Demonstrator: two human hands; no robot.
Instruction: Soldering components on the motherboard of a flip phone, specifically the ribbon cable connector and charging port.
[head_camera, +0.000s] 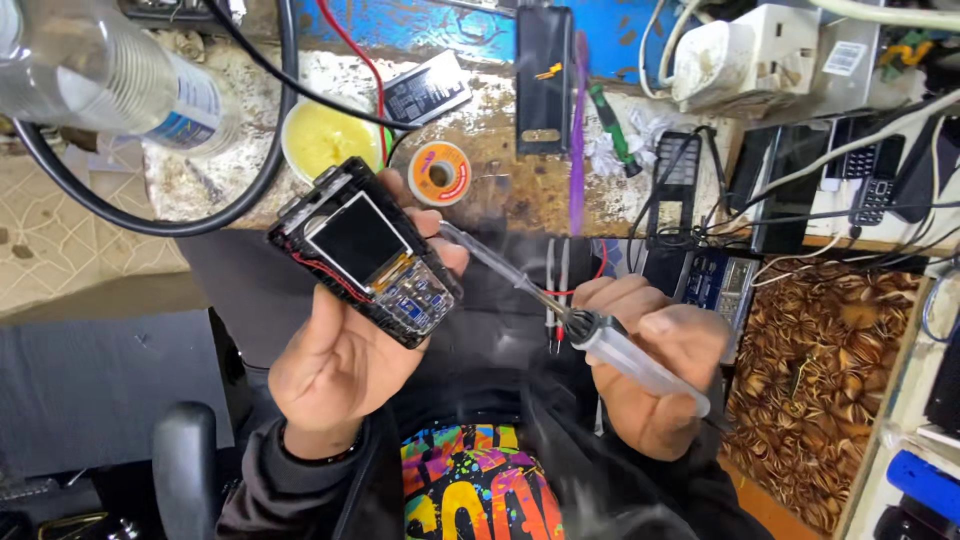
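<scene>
My left hand (335, 350) holds an opened small phone (362, 250) with its dark screen up, a red wire along its side and a bare keypad board at its lower end. My right hand (655, 355) grips a soldering iron (600, 335) by its clear handle. The iron's metal tip points up and left, ending close to the phone's right edge near my left fingers. Faint smoke drifts between the two hands.
A worn bench edge (500, 190) carries a solder spool (439, 173), a yellow flux tub (325, 138), a phone battery (428, 90), a black phone shell (544, 80), a green screwdriver (612, 130), a plastic bottle (110, 85) and black cable. Keypad phones (870, 180) and a white adapter (760, 55) lie right.
</scene>
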